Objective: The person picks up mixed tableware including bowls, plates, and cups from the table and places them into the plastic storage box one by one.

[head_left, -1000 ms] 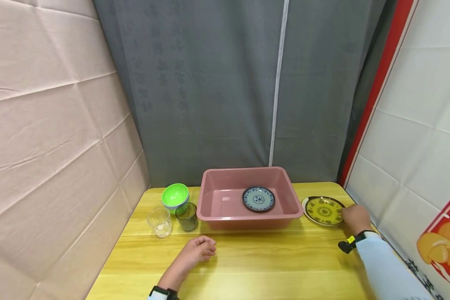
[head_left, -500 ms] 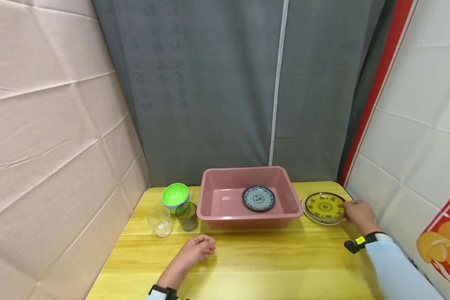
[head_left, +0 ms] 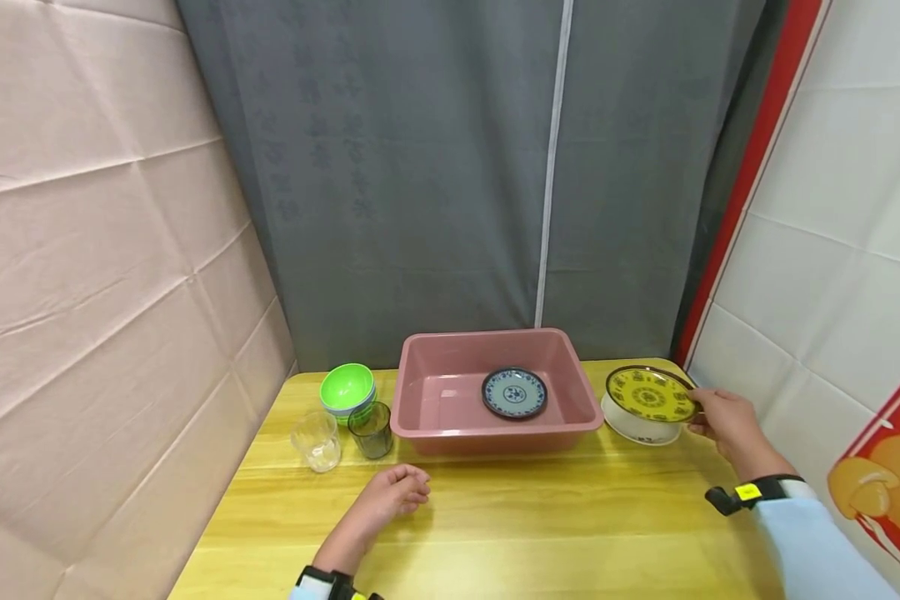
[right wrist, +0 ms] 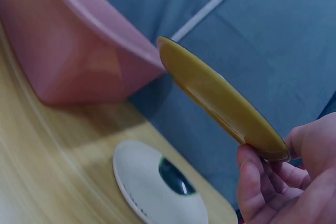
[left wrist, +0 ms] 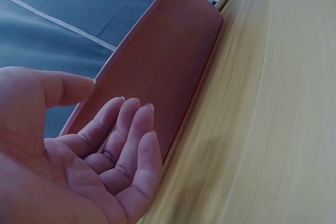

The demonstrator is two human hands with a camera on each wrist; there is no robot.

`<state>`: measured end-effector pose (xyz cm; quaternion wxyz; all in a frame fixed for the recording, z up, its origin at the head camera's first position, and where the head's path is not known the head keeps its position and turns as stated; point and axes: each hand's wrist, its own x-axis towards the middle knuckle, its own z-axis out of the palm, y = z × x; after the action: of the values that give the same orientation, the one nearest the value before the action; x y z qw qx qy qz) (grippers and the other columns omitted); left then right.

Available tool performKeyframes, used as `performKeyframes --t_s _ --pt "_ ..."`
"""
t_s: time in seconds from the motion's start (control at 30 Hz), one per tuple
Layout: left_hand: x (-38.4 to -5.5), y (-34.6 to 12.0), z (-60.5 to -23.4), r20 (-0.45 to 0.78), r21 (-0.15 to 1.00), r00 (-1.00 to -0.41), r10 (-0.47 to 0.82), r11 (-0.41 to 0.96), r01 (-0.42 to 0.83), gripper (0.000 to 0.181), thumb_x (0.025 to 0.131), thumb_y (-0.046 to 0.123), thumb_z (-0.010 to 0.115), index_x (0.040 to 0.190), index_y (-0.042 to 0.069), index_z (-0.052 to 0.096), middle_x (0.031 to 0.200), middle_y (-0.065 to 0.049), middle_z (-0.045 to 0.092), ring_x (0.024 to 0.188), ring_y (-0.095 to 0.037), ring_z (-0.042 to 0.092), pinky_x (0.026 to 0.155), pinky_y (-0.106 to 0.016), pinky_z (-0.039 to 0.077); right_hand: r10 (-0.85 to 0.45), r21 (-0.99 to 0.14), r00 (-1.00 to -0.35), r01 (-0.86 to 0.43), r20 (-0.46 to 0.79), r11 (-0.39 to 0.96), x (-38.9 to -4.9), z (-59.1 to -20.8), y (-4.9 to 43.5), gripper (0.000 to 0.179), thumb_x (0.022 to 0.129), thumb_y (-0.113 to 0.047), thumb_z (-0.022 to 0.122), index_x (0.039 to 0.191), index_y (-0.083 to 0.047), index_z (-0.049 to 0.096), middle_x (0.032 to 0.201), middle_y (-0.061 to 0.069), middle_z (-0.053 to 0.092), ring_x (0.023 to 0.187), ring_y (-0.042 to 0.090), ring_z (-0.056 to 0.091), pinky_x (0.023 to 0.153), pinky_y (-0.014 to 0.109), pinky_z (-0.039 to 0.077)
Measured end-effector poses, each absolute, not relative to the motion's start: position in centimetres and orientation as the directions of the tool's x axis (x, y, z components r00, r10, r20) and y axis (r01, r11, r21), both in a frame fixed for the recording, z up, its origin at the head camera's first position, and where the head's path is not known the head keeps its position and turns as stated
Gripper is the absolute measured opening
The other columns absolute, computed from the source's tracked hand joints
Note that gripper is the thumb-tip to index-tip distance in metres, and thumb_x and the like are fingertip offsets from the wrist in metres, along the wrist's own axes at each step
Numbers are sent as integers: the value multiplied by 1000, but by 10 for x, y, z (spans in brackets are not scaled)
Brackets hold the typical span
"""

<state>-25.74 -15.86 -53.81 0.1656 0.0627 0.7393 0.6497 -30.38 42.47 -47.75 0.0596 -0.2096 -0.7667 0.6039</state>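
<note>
My right hand [head_left: 733, 427] pinches the right edge of a yellow plate [head_left: 651, 393] with a dark rim and pattern. In the right wrist view the yellow plate [right wrist: 220, 103] is raised and tilted, thumb on one face and fingers under the other. Below it a white plate [right wrist: 152, 187] with a dark green patch lies on the table. My left hand [head_left: 392, 500] holds nothing; its fingers are loosely curled in front of the pink basin [head_left: 495, 446]. In the left wrist view that hand [left wrist: 89, 161] shows its palm, with the basin behind.
A blue-and-white patterned plate [head_left: 514, 393] lies inside the basin. Left of the basin stand stacked bowls, the top one green [head_left: 347, 387], a clear glass [head_left: 318, 442] and a dark tinted glass [head_left: 371, 430]. A grey curtain [head_left: 420, 167] hangs behind the table [head_left: 510, 533].
My right hand has lifted the yellow plate off the white plate, which now shows beneath it. The left hand has stayed nearly still.
</note>
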Motion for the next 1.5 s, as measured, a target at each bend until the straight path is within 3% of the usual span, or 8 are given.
performKeyframes --t_s 0.1,0.3,0.63,0.93,1.17,1.5 --pt "-257 -158 -537 -162 981 -939 302 150 -122 36 112 28 63 124 -5 67 115 -14 72 106 -23 72 101 -48 60 362 -958 -919 229 -153 175 -297 -469 418 51 115 -32 56 143 11 56 96 4 67 76 11 68 70 29 65" --pt "-258 -158 -538 -150 984 -942 300 134 -114 35 114 31 63 123 -3 68 116 -15 72 107 -25 71 104 -52 59 238 -980 -965 145 -111 133 -287 -460 391 31 114 -28 60 124 -1 71 92 -2 68 77 10 67 66 27 62" --pt "-256 -144 -532 -115 990 -946 302 115 -83 38 113 29 65 125 -7 66 115 -14 73 107 -26 72 105 -53 59 82 -987 -991 118 -110 105 -274 -461 327 20 114 -23 61 113 -7 73 95 0 67 78 12 65 67 28 60" --pt "-254 -125 -528 -100 994 -935 339 72 -80 30 113 26 65 119 -3 69 107 -6 74 101 -21 72 100 -49 60 -23 -991 -992 124 -125 53 -262 -469 279 21 114 -24 63 116 -5 70 95 3 70 76 14 69 69 32 63" --pt "-255 -113 -523 -89 996 -934 346 41 -80 32 112 26 66 119 -4 69 106 -9 74 98 -20 71 101 -51 61 -38 -988 -987 154 -154 7 -253 -478 244 23 112 -23 65 121 -2 71 97 5 70 78 17 67 69 32 61" --pt "-248 -100 -514 -85 990 -939 332 -78 -117 32 112 21 64 130 -5 65 115 -12 73 96 -20 73 90 -38 65 -76 -992 -989 126 -126 7 -245 -491 214 22 111 -20 66 115 1 66 90 5 65 70 17 61 65 32 59"
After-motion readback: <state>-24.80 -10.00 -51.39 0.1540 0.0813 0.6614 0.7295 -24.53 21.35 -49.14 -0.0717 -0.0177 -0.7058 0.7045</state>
